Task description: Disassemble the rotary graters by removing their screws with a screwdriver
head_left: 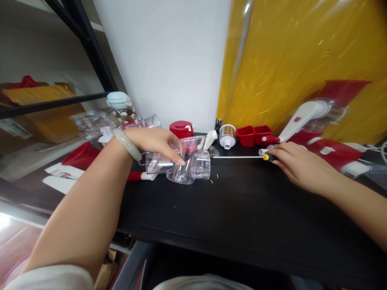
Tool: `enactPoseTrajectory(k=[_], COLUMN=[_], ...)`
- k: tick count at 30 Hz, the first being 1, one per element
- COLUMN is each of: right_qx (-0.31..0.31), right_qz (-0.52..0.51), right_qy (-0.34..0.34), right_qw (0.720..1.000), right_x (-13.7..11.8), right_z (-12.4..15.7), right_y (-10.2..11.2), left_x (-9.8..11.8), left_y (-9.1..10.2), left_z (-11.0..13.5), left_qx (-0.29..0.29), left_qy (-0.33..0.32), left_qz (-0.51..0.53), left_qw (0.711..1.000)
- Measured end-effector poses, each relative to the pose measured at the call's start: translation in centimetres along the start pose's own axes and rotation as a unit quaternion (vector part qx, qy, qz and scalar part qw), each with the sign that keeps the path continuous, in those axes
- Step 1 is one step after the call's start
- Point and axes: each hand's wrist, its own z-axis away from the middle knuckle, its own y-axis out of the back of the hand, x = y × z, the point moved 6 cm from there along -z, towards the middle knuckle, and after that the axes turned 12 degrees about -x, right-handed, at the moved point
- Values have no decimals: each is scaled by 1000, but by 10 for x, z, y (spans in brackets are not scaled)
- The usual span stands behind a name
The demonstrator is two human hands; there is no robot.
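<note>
Fingers (180,162) of the left hand (157,140) clasped the clear plastic rotary-grater housing (181,178), seemingly steadying it on the desk (229,225); the right hand (298,165) gripped a screwdriver (238,157) level, apparently aiming it at that housing. Two tiny screws (212,181) lay just beside, probably for easy reach.

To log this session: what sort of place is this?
Probably a workshop or storeroom: the right hand holds a screwdriver, tiny screw-like pieces lie on the black tabletop, and shelving stands at left.
</note>
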Motion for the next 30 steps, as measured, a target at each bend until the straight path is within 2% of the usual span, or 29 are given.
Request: enactPoseTrajectory(k=[6,12,18,30], right_qx=[-4,-10,19,26], right_qz=[43,38,35,44], right_qy=[4,0,16,22], right_qw=[999,999,999,998], right_x=[-2,-1,3,-3], right_z=[2,2,5,4], right_y=[2,1,-1,3], left_x=[2,3,4,3], left_y=[0,2,0,1], left_z=[0,0,-1,-2], left_qx=[3,10,4,2], left_qy=[-1,-4,-20,-96], left_qz=[-4,-27,-25,9], left_qw=[1000,1000,999,995])
